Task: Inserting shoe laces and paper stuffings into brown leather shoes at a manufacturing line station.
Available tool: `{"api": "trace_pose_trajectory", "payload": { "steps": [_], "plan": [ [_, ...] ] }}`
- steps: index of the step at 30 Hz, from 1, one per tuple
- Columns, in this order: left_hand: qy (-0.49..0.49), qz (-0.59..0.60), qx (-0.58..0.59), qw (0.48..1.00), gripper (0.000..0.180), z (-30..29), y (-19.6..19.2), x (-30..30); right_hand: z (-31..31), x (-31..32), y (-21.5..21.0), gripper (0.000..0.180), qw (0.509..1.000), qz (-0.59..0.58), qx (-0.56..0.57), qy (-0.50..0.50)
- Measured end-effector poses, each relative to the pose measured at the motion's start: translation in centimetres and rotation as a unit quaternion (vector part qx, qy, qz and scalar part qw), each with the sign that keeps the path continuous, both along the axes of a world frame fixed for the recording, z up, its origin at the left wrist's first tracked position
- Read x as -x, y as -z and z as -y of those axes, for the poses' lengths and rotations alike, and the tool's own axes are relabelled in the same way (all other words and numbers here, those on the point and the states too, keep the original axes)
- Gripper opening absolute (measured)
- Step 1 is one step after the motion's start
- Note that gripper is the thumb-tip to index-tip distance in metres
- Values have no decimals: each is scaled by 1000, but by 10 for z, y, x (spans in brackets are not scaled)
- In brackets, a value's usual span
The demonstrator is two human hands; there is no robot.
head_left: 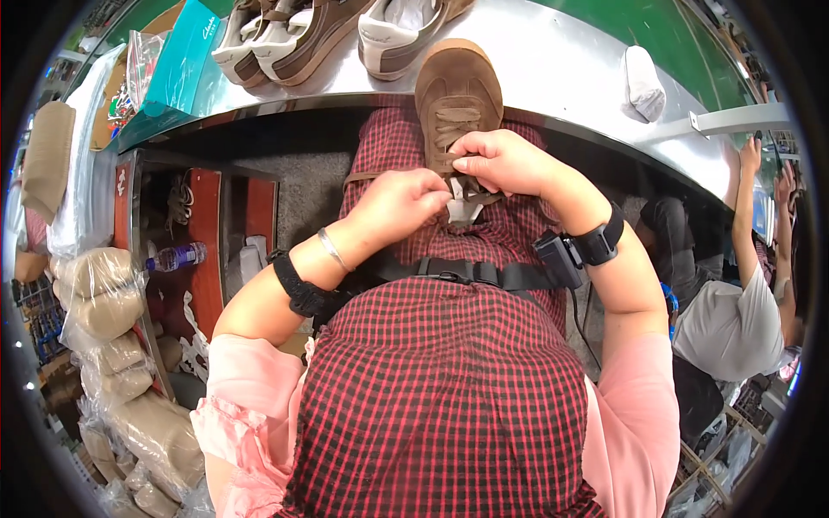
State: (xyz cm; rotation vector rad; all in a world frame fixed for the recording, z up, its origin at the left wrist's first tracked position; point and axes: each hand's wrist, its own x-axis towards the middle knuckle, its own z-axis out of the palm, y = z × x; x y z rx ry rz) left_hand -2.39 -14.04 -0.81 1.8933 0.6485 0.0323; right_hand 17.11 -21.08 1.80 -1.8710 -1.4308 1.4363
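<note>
A brown suede lace-up shoe (459, 91) rests over my lap, toe pointing away and overlapping the edge of the metal bench. Its brown shoelace (454, 123) crosses the upper, and one loose end trails to the left. My right hand (505, 162) pinches the lace near the top eyelets. At the left side of the shoe's opening, my left hand (397, 203) has its fingers closed; what lies between them is hidden. White material (465, 211) shows at the shoe's opening between my hands.
On the metal bench (553, 52) stand several white-and-brown shoes (311, 39), a teal box (181, 60) and a white wrapped item (643, 82). Left are a shelf with a bottle (177, 256) and bagged beige forms (104, 293). A co-worker (730, 319) is at right.
</note>
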Motion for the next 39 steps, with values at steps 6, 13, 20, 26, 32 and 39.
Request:
{"api": "trace_pose_trajectory", "payload": {
  "steps": [6, 13, 20, 26, 32, 39],
  "plan": [
    [28, 55, -99, 993, 15, -4, 6, 3, 21, 4, 13, 27, 953, 233, -187, -55],
    [-23, 187, -274, 943, 17, 0, -1, -13, 25, 10, 22, 24, 927, 270, -258, -31],
    [60, 23, -510, 858, 16, 0, 4, -19, 30, 17, 29, 20, 863, 376, -337, -15],
    [65, -10, -567, 821, 20, 1, 4, -24, 40, 9, 31, 19, 855, 372, -362, 31],
    [82, -89, -583, 803, 15, 9, 5, -20, 46, -1, 41, 13, 878, 274, -386, 68],
    [133, -204, -511, 824, 10, -1, 6, -45, 37, 5, 20, 11, 932, -112, -302, 169]
  ]
}}
